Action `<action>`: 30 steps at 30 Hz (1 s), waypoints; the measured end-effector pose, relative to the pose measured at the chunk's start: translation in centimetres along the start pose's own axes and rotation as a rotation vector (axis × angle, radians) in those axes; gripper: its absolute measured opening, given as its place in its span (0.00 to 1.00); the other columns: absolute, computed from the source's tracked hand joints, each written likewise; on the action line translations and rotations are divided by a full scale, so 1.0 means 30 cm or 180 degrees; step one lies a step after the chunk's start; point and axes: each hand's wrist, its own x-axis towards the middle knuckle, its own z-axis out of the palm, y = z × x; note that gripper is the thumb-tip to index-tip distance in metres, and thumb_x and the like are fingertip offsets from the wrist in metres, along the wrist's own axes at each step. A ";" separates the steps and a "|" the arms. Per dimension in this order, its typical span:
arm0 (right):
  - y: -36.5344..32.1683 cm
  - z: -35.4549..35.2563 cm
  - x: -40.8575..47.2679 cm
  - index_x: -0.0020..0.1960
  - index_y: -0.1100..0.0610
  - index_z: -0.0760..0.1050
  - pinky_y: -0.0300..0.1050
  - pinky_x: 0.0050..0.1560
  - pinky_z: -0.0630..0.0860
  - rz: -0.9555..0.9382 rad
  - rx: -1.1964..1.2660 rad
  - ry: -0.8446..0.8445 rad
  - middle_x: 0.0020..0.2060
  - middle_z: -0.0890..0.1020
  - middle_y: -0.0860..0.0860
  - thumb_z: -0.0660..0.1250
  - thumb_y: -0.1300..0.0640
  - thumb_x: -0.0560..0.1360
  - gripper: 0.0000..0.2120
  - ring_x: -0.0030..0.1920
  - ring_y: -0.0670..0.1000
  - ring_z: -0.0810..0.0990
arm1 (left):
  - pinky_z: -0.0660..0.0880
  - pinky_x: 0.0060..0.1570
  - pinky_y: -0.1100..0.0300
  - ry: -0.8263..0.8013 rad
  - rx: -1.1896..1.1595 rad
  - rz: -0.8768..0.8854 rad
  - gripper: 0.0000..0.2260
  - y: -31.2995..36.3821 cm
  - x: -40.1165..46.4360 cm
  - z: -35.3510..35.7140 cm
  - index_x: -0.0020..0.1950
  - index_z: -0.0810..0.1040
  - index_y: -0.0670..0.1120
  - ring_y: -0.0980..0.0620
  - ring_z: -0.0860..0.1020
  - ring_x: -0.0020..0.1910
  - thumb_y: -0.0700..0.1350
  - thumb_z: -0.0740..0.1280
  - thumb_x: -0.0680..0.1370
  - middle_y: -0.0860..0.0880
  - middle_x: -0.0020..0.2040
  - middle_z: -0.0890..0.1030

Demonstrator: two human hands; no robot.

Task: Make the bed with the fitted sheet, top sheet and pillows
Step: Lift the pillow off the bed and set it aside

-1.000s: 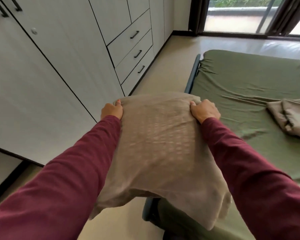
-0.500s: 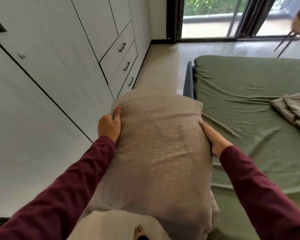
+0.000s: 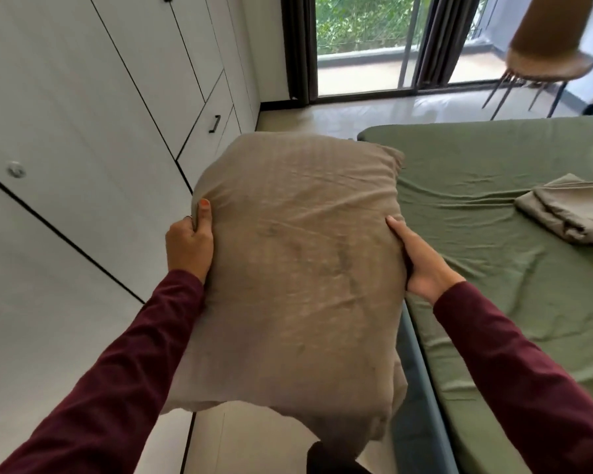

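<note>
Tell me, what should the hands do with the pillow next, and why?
Probably swing the pillow rightward and set it on the bed. The left hand and right hand hold it by its sides above the floor, and the green sheet already covers the mattress.

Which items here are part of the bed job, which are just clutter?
Job: pillow, gripped by left hand and right hand; green sheet on the bed; folded beige cloth lying on it.
Clutter: wardrobe, chair, curtains.
</note>
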 end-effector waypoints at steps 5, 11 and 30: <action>-0.116 0.083 0.198 0.63 0.49 0.77 0.49 0.61 0.75 -0.0172 -0.0129 0.0193 0.53 0.84 0.50 0.69 0.39 0.71 0.24 0.56 0.49 0.81 | 0.61 0.28 0.58 -0.0139 -0.0168 -0.0092 0.26 -0.005 0.207 0.097 0.27 0.60 0.43 0.51 0.63 0.26 0.55 0.58 0.81 0.47 0.26 0.65; -0.317 0.184 0.517 0.62 0.48 0.77 0.45 0.50 0.77 -0.0264 -0.0072 0.0276 0.53 0.84 0.48 0.68 0.41 0.73 0.20 0.54 0.48 0.82 | 0.60 0.28 0.60 -0.0175 -0.0315 -0.0186 0.25 0.034 0.547 0.295 0.27 0.59 0.45 0.52 0.62 0.26 0.55 0.59 0.81 0.48 0.26 0.64; -0.893 0.458 1.521 0.61 0.50 0.78 0.45 0.54 0.78 -0.0384 0.0293 0.0556 0.52 0.85 0.48 0.69 0.45 0.74 0.18 0.53 0.47 0.82 | 0.58 0.27 0.61 -0.0253 -0.0444 -0.0162 0.26 0.112 1.643 0.915 0.26 0.60 0.44 0.51 0.61 0.25 0.54 0.59 0.81 0.47 0.25 0.63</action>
